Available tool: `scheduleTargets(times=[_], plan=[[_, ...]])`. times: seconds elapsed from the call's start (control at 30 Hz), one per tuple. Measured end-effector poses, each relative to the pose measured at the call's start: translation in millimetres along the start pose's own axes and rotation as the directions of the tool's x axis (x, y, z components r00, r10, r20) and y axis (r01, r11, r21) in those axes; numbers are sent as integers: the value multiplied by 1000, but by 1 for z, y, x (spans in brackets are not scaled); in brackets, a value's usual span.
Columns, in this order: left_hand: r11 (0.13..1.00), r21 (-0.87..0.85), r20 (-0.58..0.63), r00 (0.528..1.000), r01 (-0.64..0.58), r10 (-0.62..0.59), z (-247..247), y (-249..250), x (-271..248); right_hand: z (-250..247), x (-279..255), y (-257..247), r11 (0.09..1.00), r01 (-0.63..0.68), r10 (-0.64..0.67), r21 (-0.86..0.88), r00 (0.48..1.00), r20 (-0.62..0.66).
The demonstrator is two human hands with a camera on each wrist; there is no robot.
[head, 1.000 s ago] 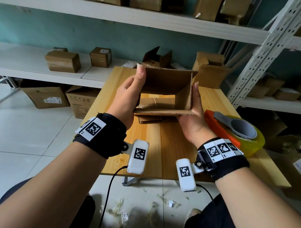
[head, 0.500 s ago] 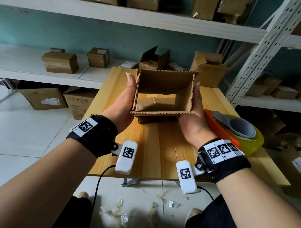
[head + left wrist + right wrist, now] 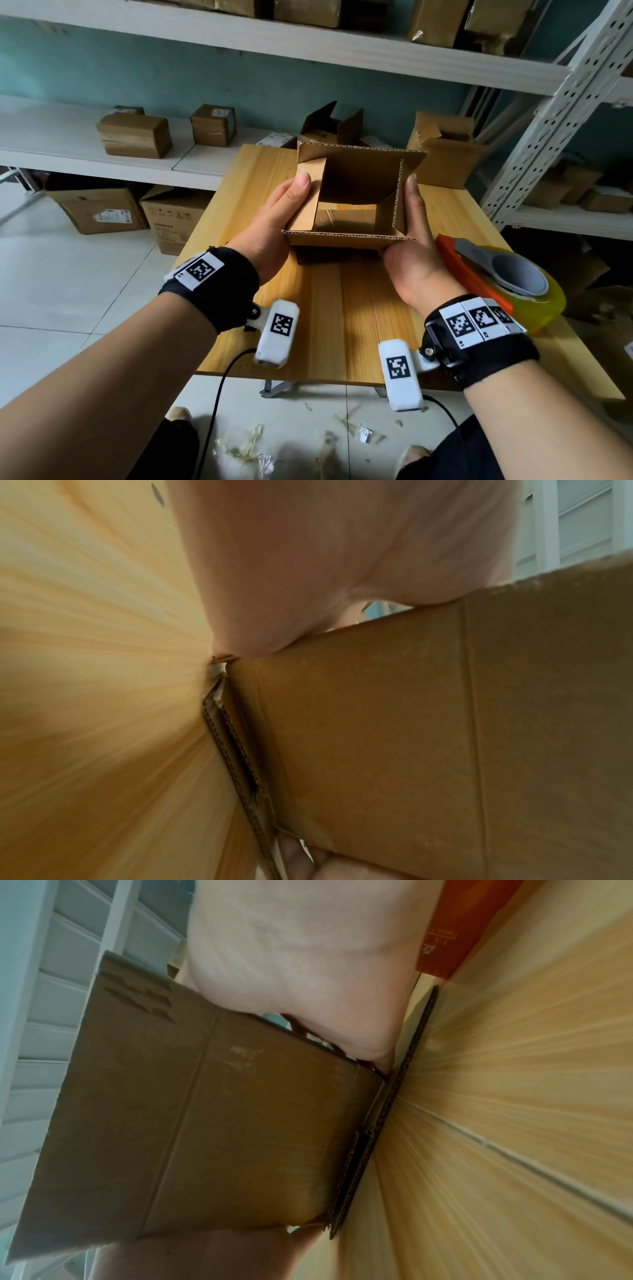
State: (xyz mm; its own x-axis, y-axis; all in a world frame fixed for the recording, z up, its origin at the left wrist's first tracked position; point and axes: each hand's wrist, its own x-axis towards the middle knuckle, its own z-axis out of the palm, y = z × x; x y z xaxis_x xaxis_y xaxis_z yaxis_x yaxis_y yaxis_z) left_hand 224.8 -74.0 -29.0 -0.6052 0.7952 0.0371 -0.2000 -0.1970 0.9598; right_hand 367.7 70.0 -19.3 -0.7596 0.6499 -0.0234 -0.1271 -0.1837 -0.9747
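Left hand (image 3: 274,222) is clamped on the cardboard box (image 3: 356,181): the thumb is laid over the inner face of the flap at 9 o'clock, with the palm outside. Right hand (image 3: 411,250) is pressed to the wall at 3 o'clock with a straight thumb. Its fingers are hidden, so whether it grips cannot be told. The box is held over the middle of the table (image 3: 342,329), with its open end turned up. Its lower end is close against a flat cardboard sheet (image 3: 329,255), and contact cannot be judged.

Bare table is left at 6 o'clock, up to the near edge. At 4 o'clock a tape dispenser (image 3: 507,277) lies just beside the right hand. At 12 o'clock two opened boxes (image 3: 445,154) stand by the far edge. At 9 o'clock the table edge is near the left wrist.

Against half a second ago, the left flap has been folded inward under the thumb, and the left wrist has been drawn closer.
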Motion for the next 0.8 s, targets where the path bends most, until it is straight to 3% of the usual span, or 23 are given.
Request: scheduleTargets(times=[0.27,0.47,0.8], plan=[[999,12,-19,999,-41,41,0,-3,-2,-2,-1,-2,999,5,-3,-33,999,53],[997,-8,-90,993,-71,70,-1,-3,0,-4,3,2,997,34,-33,-71,999,24],[998,15,-109,992,-66,68,1,-2,-3,-6,6,5,994,80,-79,-72,997,18]])
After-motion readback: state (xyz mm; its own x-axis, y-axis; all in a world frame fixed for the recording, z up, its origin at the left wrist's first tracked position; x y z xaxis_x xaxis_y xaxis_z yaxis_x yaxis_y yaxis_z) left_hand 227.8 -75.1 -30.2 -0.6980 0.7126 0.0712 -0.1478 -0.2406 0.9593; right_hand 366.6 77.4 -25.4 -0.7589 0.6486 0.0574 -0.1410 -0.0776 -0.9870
